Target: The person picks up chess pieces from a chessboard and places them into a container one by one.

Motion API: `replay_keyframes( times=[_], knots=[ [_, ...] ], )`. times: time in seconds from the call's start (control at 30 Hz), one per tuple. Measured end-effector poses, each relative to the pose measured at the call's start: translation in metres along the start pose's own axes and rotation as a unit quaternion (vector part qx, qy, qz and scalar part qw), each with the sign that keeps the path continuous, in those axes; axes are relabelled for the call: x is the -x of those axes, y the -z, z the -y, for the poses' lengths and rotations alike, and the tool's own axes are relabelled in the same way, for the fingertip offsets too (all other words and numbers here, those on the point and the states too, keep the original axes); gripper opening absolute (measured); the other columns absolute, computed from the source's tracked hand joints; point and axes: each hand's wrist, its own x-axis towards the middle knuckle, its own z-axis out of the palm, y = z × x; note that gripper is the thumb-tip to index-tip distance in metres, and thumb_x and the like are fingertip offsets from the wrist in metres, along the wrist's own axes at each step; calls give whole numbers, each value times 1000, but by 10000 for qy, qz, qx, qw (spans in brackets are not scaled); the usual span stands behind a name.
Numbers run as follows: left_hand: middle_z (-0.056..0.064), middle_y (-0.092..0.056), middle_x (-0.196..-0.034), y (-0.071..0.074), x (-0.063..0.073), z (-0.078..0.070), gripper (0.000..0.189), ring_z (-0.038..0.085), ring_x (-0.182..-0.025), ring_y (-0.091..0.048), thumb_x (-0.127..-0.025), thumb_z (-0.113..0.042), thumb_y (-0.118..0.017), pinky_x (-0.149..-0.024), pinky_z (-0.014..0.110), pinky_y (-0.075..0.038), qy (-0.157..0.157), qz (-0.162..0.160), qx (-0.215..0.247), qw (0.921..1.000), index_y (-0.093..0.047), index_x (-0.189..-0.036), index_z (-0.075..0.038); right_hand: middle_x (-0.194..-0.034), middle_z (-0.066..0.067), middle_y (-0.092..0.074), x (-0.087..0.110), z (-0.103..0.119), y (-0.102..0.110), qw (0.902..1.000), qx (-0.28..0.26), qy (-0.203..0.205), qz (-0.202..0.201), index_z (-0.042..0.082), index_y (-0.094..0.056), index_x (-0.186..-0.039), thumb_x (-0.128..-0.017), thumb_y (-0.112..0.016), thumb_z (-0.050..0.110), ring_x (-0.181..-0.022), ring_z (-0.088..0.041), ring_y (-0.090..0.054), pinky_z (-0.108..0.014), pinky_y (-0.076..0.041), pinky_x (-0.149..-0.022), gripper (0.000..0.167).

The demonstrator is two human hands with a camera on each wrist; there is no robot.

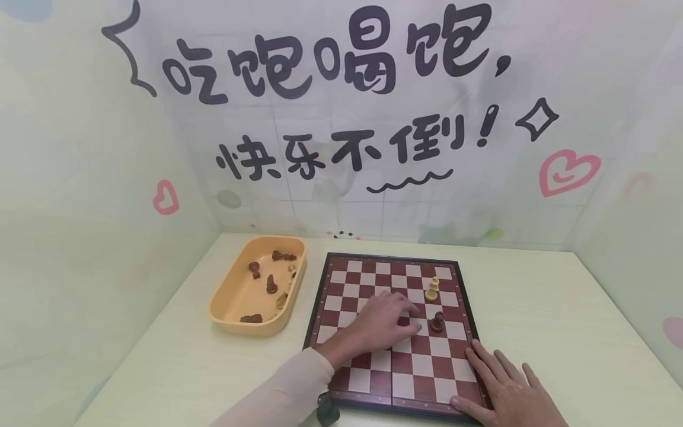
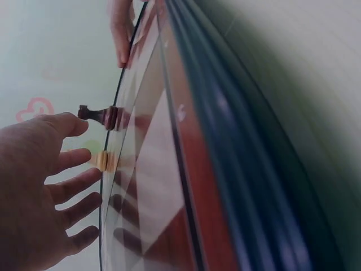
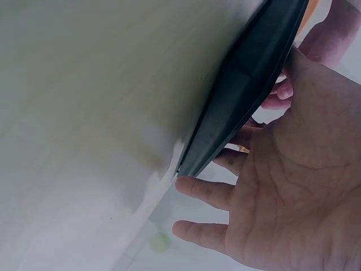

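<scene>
A red-and-white chessboard [image 1: 368, 382] lies on the table. Over its middle reaches my left hand [image 1: 381, 323], fingers spread and loosely bent, holding nothing. Just right of its thumb and index finger stands a dark brown chess piece [image 1: 437, 322]; the left wrist view has this dark piece [image 2: 98, 116] beside the thumb tip. A pale yellow chess piece [image 1: 431, 289] stands farther back on the right half. My right hand [image 1: 514, 388] rests along the board's right edge near the front corner, thumb on the border; its palm and extended fingers show in the right wrist view.
A peach-coloured tray [image 1: 226, 317] left of the board holds several dark brown chess pieces [image 1: 271, 284] and some pale ones at its right side. Printed curtain-like walls [image 1: 341, 213] with writing enclose the table at the back and sides.
</scene>
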Motion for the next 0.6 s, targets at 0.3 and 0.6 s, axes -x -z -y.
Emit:
replay_keyframes(
  times=[0.3, 0.6],
  knots=[
    [-5, -64, -128, -7, -11, -12, 38, 13, -113, -55, -99, -48, -60, -91, 33, -46, -140, 176, -216, 9995, -73, -123, -22, -153, -10, -45, 0, 0, -1, 10000, 11, 9, 15, 11, -55, -147, -80, -59, 82, -131, -44, -48, -73, -32, -101, 97],
    [-7, -64, -125, -12, -21, -19, 40, 11, -108, -55, -97, -51, -62, -86, 29, -46, 25, 277, -233, 9993, -73, -123, -23, -154, -11, -44, -1, 1, 2, 9999, 28, -19, 122, 11, -54, -148, -81, -57, 83, -132, -44, -47, -73, -31, -102, 98]
  ],
)
